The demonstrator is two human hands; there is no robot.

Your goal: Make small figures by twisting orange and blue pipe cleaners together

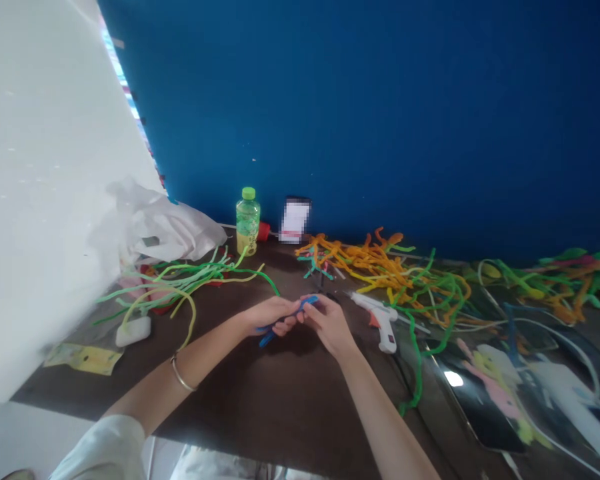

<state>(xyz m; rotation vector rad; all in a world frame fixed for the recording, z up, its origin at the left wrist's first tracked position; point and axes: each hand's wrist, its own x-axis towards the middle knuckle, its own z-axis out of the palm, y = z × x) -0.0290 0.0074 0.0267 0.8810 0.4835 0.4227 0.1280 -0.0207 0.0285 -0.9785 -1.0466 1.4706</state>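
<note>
Both my hands meet over the middle of the dark brown table. My left hand is closed around a blue pipe cleaner, whose end sticks out below the fingers. My right hand pinches the same blue pipe cleaner at its upper end, near the fingertips. A thin bangle sits on my left wrist. A white glue gun lies just right of my right hand.
Green and yellow pipe cleaners spread at the left, orange and green ones behind and to the right. A green-capped bottle stands by the blue wall. A white plastic bag and glossy printed sheets lie around.
</note>
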